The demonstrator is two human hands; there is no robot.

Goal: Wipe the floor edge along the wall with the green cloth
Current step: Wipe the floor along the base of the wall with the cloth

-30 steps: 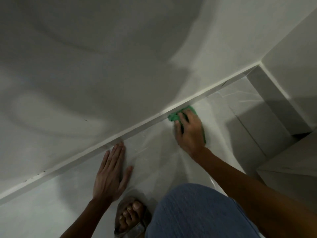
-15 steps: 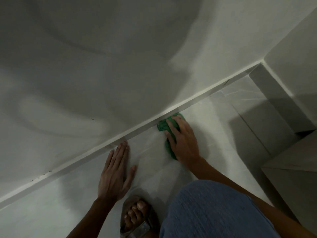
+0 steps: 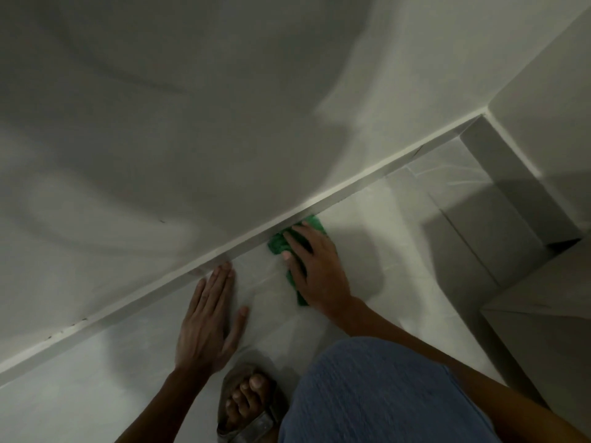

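The green cloth [image 3: 279, 243] lies crumpled on the pale floor tile, touching the white skirting [image 3: 351, 182] that runs diagonally along the wall. My right hand [image 3: 316, 266] presses flat on top of the cloth and covers most of it. Green shows past the fingertips and beside the thumb. My left hand [image 3: 209, 321] rests palm down on the floor to the left, fingers spread, with its fingertips at the skirting. It holds nothing.
A grey wall [image 3: 192, 123] fills the upper left. At the right, a second wall meets it in a corner [image 3: 479, 123], and a low grey ledge [image 3: 543, 314] juts out. My sandalled foot [image 3: 246, 407] and blue-clad knee [image 3: 367, 394] are at the bottom.
My right hand has slid the cloth leftward along the skirting, closer to my left hand. The left hand has stayed planted on the floor.
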